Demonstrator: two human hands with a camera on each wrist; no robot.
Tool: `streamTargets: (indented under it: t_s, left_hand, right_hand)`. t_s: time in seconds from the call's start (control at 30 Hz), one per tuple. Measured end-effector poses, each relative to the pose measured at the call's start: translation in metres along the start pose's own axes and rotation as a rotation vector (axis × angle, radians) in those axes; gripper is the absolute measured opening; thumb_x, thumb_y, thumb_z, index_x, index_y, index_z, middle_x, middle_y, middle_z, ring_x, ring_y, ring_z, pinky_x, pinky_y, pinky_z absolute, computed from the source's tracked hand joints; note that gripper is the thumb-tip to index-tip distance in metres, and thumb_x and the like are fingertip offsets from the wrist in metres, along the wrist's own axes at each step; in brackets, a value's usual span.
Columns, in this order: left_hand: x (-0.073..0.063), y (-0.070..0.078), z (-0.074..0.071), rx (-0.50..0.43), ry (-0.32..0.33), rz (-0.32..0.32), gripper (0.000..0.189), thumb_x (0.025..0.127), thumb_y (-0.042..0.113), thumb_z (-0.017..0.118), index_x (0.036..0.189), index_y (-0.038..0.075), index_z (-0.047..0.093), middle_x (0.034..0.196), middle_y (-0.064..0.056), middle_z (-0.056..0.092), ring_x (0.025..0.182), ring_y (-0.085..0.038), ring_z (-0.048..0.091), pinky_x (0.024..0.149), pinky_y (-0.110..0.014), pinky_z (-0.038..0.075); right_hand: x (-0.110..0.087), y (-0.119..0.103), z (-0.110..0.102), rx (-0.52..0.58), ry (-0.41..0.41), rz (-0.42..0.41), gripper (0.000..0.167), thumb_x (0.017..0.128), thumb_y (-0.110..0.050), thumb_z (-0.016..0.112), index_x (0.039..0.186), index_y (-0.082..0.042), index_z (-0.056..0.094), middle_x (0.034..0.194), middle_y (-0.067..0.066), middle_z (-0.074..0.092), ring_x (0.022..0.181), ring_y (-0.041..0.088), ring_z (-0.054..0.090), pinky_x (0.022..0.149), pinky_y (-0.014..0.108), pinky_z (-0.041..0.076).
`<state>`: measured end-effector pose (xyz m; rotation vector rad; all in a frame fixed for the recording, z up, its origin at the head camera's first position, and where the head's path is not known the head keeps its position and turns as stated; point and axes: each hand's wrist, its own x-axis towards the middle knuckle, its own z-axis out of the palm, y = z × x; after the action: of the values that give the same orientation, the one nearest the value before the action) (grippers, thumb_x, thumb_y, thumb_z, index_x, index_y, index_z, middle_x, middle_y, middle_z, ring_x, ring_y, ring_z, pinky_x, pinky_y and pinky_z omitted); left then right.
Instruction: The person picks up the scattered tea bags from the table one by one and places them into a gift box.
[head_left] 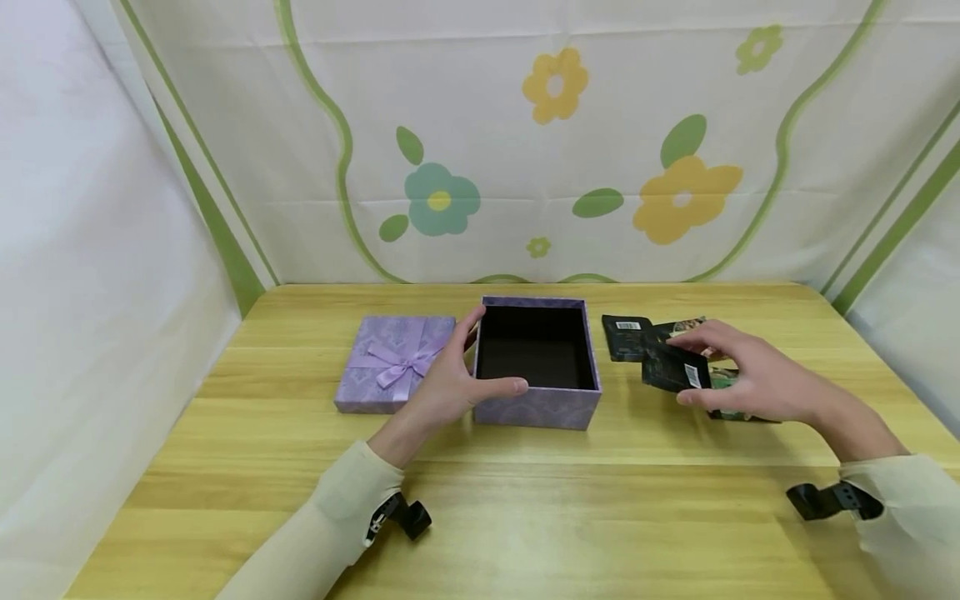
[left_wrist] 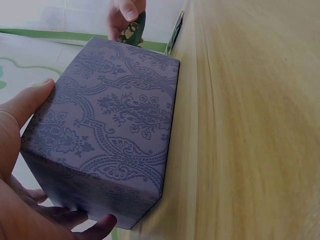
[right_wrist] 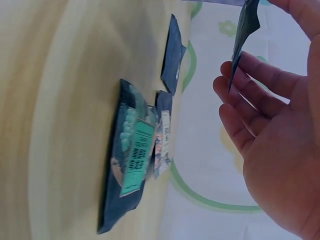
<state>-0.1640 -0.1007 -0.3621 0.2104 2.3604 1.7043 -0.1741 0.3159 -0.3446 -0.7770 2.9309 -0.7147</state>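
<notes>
A purple patterned gift box (head_left: 536, 410) stands uncovered, with its dark inside showing. My left hand (head_left: 447, 385) grips its near left corner, with the thumb over the front rim and the fingers along the left side. Right of the box, my right hand (head_left: 750, 379) pinches a flat black packet (head_left: 670, 367) with a white barcode label, held above the table. Beneath and around it lie more packets: a dark one with a barcode (head_left: 624, 340), a patterned one (right_wrist: 163, 135) and a green-labelled one (right_wrist: 136, 160). The right hand partly covers some of them in the head view.
To the left of the box lies its purple lid (head_left: 375, 346), topped with a ribbon bow (head_left: 402, 367). Everything rests on a wooden table (head_left: 525, 517). A white curtain (head_left: 495, 100) with printed flowers hangs behind it.
</notes>
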Motion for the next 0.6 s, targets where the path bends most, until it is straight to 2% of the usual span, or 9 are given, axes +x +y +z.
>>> streamTargets:
  t_s: [0.13, 0.23, 0.43, 0.6]
  left_hand:
    - [0.0, 0.0, -0.001, 0.006, 0.0, 0.003, 0.122, 0.077, 0.041, 0.096, 0.168, 0.047, 0.015, 0.176, 0.013, 0.017, 0.167, -0.023, 0.017, 0.129, -0.06, 0.03]
    - [0.0, -0.001, -0.001, 0.008, -0.002, 0.01, 0.121, 0.078, 0.041, 0.096, 0.168, 0.046, 0.015, 0.177, 0.013, 0.017, 0.167, -0.023, 0.017, 0.129, -0.06, 0.03]
    - [0.001, -0.001, -0.001, 0.003, -0.005, 0.016, 0.121, 0.078, 0.041, 0.096, 0.168, 0.046, 0.015, 0.177, 0.013, 0.017, 0.167, -0.023, 0.016, 0.13, -0.06, 0.029]
    - [0.002, -0.001, 0.0, 0.003, -0.005, 0.02, 0.121, 0.078, 0.04, 0.096, 0.168, 0.046, 0.015, 0.177, 0.013, 0.017, 0.167, -0.024, 0.016, 0.129, -0.06, 0.029]
  right_hand:
    - [0.002, -0.002, -0.004, -0.022, 0.035, -0.044, 0.066, 0.087, -0.033, 0.09, 0.145, -0.019, 0.062, 0.136, 0.0, 0.063, 0.113, -0.003, 0.051, 0.095, 0.029, 0.052]
    - [0.005, -0.004, -0.007, -0.024, 0.042, -0.05, 0.065, 0.087, -0.032, 0.089, 0.145, -0.02, 0.062, 0.136, 0.0, 0.063, 0.113, -0.003, 0.051, 0.092, 0.025, 0.051]
    - [0.009, -0.008, -0.016, -0.047, 0.045, -0.05, 0.065, 0.088, -0.033, 0.089, 0.146, -0.021, 0.061, 0.133, -0.002, 0.063, 0.111, -0.003, 0.05, 0.091, 0.02, 0.047]
    - [0.014, -0.013, -0.02, -0.038, 0.049, -0.043, 0.066, 0.087, -0.033, 0.09, 0.146, -0.023, 0.062, 0.133, -0.003, 0.062, 0.113, 0.001, 0.051, 0.093, 0.023, 0.044]
